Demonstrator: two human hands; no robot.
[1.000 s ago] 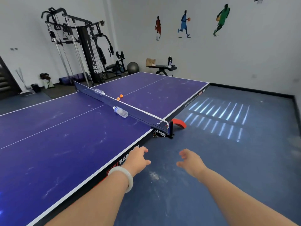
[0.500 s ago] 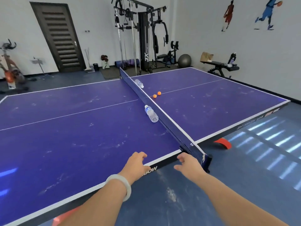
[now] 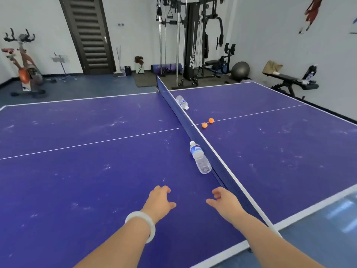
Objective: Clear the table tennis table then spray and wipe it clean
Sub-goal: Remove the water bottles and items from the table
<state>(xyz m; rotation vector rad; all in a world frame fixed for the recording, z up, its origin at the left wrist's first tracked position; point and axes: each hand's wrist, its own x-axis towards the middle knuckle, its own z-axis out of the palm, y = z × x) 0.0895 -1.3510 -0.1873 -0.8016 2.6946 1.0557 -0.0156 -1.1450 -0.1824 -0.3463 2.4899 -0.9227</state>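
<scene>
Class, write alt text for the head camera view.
Two empty hands, left and right, reach over a smudged purple table tennis table toward a plastic bottle lying against the net. Beyond it lie another bottle and two orange balls.
</scene>
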